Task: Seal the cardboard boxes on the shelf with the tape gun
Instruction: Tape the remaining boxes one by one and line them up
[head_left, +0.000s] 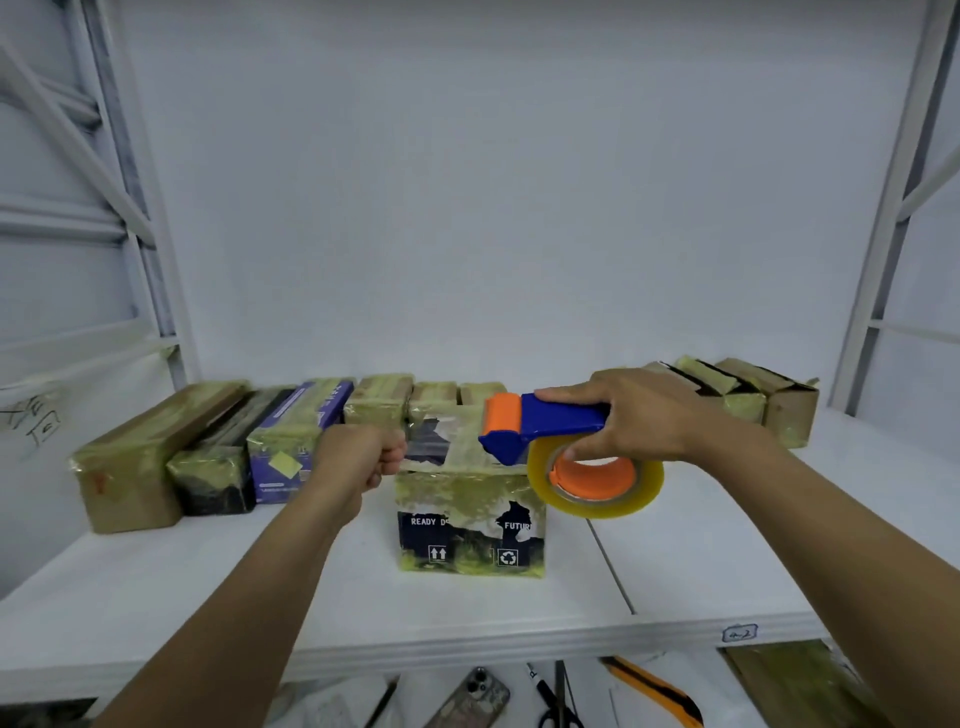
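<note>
Shelf (156, 597), white, was seen from the head view. A row of tape-wrapped boxes was ranged along its back: a brown box (130, 467) at far left, a purple box (291, 447) beside it, smaller ones behind the centre. Open-flapped boxes (769, 405) were noted at back right. A dark printed box (470, 525) stood alone in front of the row, mid-shelf, already covered in yellowish tape.

On the level below, a phone (475, 699), scissors (556, 712) and an orange-and-black knife (654, 691) were partly visible.

The tape gun (540, 423) was held over the top of the dark box, orange roller end pointing left, its tape roll (597, 478) hanging off the box's right edge. The right hand (639, 415) was wrapped round the blue handle. The left hand (353, 462) was curled into a fist against the box's upper left edge; whether anything was pinched in it could not be told.
</note>
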